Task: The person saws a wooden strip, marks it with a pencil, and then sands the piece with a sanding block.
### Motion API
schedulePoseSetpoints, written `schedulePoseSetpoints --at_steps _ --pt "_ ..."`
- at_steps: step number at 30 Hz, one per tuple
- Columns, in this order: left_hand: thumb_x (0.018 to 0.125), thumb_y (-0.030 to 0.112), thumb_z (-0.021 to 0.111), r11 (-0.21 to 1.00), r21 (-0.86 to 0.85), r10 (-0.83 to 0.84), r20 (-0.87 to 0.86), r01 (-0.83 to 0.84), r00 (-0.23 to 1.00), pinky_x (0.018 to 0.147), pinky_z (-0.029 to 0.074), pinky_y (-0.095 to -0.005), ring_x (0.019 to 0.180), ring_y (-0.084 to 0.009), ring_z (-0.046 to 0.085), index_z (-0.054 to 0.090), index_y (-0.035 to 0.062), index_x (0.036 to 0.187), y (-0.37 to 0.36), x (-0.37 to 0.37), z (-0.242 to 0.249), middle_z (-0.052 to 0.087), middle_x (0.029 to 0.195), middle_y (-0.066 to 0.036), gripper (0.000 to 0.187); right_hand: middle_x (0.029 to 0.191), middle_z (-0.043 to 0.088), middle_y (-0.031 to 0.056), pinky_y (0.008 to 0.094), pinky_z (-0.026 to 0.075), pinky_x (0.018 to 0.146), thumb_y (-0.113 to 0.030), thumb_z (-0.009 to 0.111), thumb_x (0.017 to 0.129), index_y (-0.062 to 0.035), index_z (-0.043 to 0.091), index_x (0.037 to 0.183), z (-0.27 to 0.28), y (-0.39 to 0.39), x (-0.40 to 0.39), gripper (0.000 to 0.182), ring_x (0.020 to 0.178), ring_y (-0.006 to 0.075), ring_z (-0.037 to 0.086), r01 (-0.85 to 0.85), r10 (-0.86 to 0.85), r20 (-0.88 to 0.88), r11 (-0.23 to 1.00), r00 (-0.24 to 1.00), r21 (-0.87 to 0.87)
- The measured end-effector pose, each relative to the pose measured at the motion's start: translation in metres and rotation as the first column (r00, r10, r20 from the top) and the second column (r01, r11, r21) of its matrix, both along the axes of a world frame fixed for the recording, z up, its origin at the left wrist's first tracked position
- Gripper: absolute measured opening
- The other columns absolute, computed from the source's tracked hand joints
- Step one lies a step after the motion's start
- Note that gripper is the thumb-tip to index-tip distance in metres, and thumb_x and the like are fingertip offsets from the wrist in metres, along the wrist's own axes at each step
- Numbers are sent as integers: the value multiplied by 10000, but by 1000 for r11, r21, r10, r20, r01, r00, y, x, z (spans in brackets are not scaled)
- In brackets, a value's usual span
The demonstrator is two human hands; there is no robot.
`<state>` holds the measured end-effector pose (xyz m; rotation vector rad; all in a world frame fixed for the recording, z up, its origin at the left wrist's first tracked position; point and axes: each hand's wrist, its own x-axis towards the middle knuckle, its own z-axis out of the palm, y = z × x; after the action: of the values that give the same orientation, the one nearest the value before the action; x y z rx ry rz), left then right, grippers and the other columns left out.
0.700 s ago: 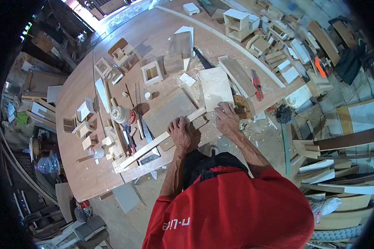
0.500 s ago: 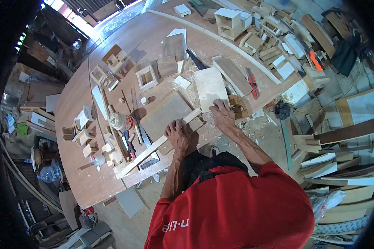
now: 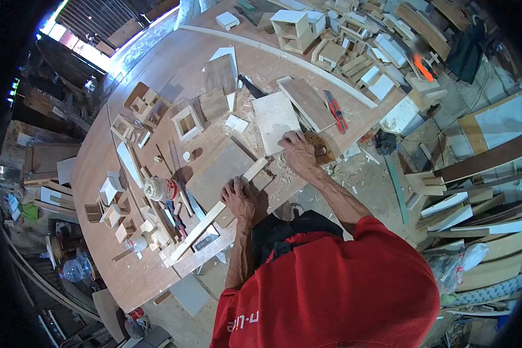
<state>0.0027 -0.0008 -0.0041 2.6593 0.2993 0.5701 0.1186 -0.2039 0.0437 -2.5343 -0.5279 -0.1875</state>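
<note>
Left hand [image 3: 238, 200]: pressed flat on long wooden strip [image 3: 217, 210]. Right hand [image 3: 297, 152]: fingers spread on pale board [image 3: 275, 121] edge. Both on workbench [image 3: 116, 255].

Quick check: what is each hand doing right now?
Left hand: pressed flat on the long wooden strip.
Right hand: resting at the pale board; grip cannot be told.

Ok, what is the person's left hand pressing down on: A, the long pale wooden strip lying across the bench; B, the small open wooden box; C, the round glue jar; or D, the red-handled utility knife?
A: the left hand lies flat on the long pale wooden strip, which runs diagonally across the brown workbench.
</note>
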Motion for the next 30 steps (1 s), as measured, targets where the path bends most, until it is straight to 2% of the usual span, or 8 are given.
schedulePoseSetpoints --at_steps 10,12,13,15,17,19,25,30 --pt "825 209 584 999 -38 -1 -5 0 1000 965 313 -473 1104 -347 445 568 111 1209 1 -1 9 520 1162 -138 396 1043 544 45 403 489 830 -81 629 749 -117 674 956 14 -4 14 215 1023 271 520 -36 36 18 999 999 -17" --pt "820 206 589 999 -52 -3 12 4 1000 964 315 -475 1100 -350 448 570 110 1203 0 -1 12 523 1155 -140 396 1023 585 53 388 486 847 -108 641 771 -120 672 960 39 -18 18 192 996 275 555 -23 38 -63 975 997 220" --pt "814 203 594 998 -65 -5 31 7 1000 962 317 -478 1095 -352 451 572 109 1198 -1 -1 11 527 1147 -142 396 997 617 63 377 483 857 -135 652 777 -122 672 959 40 -33 31 184 986 278 581 -19 4 80 980 997 197" --pt "807 219 601 998 -55 -4 37 6 999 954 316 -483 1089 -354 453 564 112 1191 0 -2 7 524 1147 -141 400 989 625 80 390 479 862 -145 653 768 -124 663 972 23 -68 64 205 982 287 584 213 -235 145 965 961 156" --pt "801 234 607 999 -45 -6 46 8 999 947 315 -487 1082 -355 455 556 115 1185 1 -2 4 522 1146 -139 406 1037 605 104 413 473 873 -147 658 753 -114 631 1029 25 -106 87 279 1000 318 567 488 -488 42 873 872 25" --pt "810 244 605 999 -47 -3 33 5 999 950 316 -486 1079 -354 458 557 113 1182 0 -1 4 524 1142 -139 398 1116 561 134 435 469 883 -150 666 736 -97 565 1131 -10 -153 110 411 1057 353 525 502 -471 230 859 852 -103" --pt "812 248 603 1000 -21 8 -1 -8 1000 955 314 -486 1076 -351 461 567 102 1169 0 -1 5 532 1139 -137 388 1176 507 177 432 445 924 -128 669 724 -23 477 1212 -19 -188 138 534 1126 356 476 411 -379 158 827 912 -385" --pt "810 227 593 1000 -16 21 19 -21 1000 954 315 -484 1076 -349 462 565 95 1178 -2 0 7 538 1141 -135 393 1157 524 186 437 402 956 -149 648 741 23 490 1164 -35 -194 160 484 1097 363 497 412 -372 184 748 910 -520"
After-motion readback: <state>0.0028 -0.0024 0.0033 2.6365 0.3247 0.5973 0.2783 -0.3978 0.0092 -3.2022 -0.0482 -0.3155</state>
